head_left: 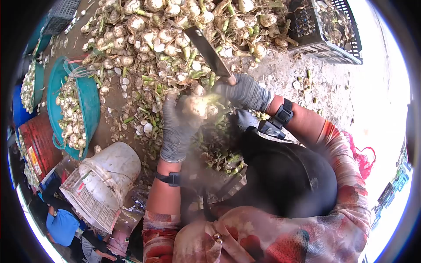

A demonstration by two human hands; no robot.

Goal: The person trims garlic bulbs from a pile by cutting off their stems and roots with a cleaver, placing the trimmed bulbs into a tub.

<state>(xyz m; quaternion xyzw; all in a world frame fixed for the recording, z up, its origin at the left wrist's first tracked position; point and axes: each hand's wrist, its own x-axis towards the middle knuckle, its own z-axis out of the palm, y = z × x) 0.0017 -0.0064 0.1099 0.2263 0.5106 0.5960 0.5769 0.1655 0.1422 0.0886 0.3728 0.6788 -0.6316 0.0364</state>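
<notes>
**Working Position and Visibility Limits**

The left hand (176,131), gloved, is partly closed around a garlic bulb (196,107), which sits between the two hands, above the trimmings (147,128). The right hand (245,91), also gloved, is closed on the handle of a knife (209,53). The blade points away from the bulb, over the garlic pile (136,23). A pale green stem extends from the bulb towards the right hand.

Step in hand: judged from this posture, dressing the bulb with the knife. Next move: this calls for a firm hold on the bulb and, if a cut is due, turning the edge to the stem with the left fingers clear.

Visibility: the bulb is blurred; whether more than one is held cannot be told. The right hand covers most of the knife handle, and its contact with the stem cannot be confirmed. The black shape (285,175) beside the person's body is hard to identify. The upper edge cuts off the crate (326,49).
</notes>
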